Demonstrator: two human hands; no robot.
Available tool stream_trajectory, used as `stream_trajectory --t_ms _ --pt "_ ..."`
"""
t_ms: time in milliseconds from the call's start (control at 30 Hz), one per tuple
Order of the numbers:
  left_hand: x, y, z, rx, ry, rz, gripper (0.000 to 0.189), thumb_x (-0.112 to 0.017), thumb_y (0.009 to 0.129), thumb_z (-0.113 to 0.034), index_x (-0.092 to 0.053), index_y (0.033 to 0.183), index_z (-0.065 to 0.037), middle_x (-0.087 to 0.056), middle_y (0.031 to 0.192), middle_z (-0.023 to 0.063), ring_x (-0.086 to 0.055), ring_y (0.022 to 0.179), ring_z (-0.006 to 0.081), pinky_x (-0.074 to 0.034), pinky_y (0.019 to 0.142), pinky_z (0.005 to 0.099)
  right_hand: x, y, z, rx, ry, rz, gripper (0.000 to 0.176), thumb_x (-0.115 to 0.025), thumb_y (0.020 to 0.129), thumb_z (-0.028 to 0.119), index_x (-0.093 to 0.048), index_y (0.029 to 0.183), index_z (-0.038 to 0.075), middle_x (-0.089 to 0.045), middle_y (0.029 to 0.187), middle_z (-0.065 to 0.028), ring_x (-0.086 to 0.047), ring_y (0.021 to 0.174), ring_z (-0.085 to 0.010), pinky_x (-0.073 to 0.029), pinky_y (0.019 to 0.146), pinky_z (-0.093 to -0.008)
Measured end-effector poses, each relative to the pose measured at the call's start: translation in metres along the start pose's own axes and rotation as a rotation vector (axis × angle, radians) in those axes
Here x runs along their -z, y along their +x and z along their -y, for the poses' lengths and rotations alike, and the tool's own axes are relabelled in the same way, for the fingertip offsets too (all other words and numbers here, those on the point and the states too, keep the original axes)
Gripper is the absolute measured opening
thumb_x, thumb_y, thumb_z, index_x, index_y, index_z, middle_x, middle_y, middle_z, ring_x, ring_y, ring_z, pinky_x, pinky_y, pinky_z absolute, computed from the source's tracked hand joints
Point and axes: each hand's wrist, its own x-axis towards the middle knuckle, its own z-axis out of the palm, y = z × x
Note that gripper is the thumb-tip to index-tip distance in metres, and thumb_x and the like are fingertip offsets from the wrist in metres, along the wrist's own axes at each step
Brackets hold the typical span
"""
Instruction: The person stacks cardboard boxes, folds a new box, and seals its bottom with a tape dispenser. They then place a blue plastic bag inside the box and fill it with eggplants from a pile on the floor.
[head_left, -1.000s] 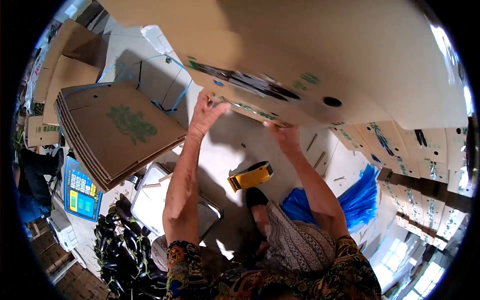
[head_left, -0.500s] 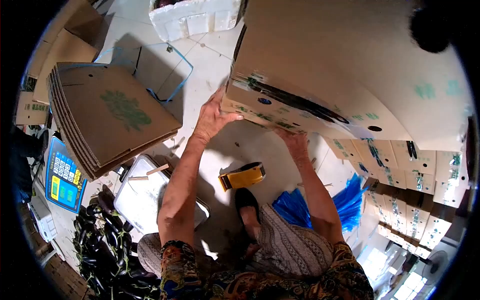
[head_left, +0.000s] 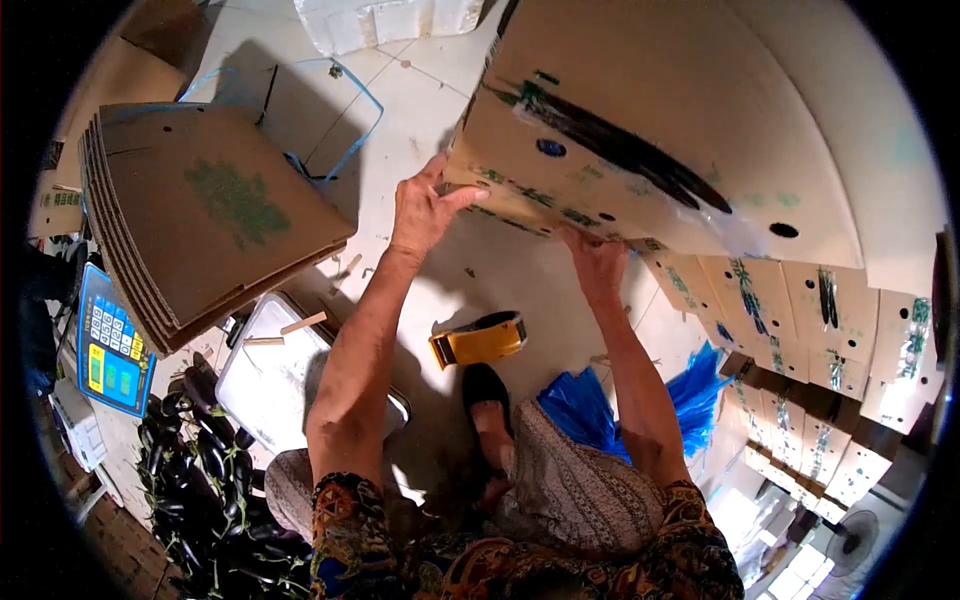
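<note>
A large cardboard box [head_left: 680, 120] fills the upper right of the head view, tilted towards me, with clear tape and dark glossy produce showing through a long slot. My left hand [head_left: 428, 208] grips its lower left corner, thumb along the near edge. Along the bottom edge, my right hand [head_left: 595, 262] is closed on the same box, its fingertips partly hidden underneath. Below the hands, a yellow tape dispenser [head_left: 480, 342] lies on the tiled floor by my foot.
Flattened cartons [head_left: 220, 200] are stacked at left, near a blue scale keypad [head_left: 115, 340] and a pile of eggplants [head_left: 215, 480]. Packed boxes [head_left: 790, 310] stand at right beside blue plastic bags [head_left: 580, 410]. A white foam box [head_left: 390, 22] is at the back.
The cardboard box has tipped so that more of its slotted side faces me. Both hands keep their hold on it, and the right hand has risen slightly.
</note>
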Motion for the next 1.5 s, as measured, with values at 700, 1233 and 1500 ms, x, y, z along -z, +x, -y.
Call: stream_trajectory --t_ms 700,1233,1500 --pt "-0.028 -0.014 -0.026 0.179 -0.509 -0.065 0.094 -0.069 0.084 -0.037 -0.006 0.150 -0.015 -0.035 0.144 0.0115 -0.040 0.128 0.0244 -0.039 0.101 0.0366 -0.003 0.001 -0.008 0.069 0.246 0.015 0.056 -0.076 0.074 0.043 -0.059 0.109 0.002 -0.069 0.088 -0.0097 -0.067 0.079 -0.0239 -0.052 0.072 -0.0363" --pt "-0.043 0.024 -0.056 0.305 -0.660 -0.061 0.106 -0.058 0.081 -0.066 0.015 0.148 -0.027 -0.007 0.154 0.0135 -0.024 0.136 0.0387 -0.039 0.101 0.0520 -0.048 0.020 0.027 -0.001 0.042 -0.064 0.095 -0.056 0.081 0.061 -0.019 0.142 -0.002 -0.059 0.110 -0.0254 -0.062 0.093 -0.0438 -0.051 0.074 -0.0495" --pt "-0.056 0.047 -0.054 0.302 -0.670 -0.076 0.105 -0.058 0.080 -0.067 0.013 0.149 -0.030 -0.005 0.154 0.0119 -0.021 0.137 0.0388 -0.035 0.103 0.0542 -0.045 0.040 0.026 0.016 0.091 -0.101 0.091 -0.058 0.083 0.055 -0.015 0.142 0.001 -0.058 0.111 -0.0242 -0.061 0.094 -0.0429 -0.050 0.076 -0.0500"
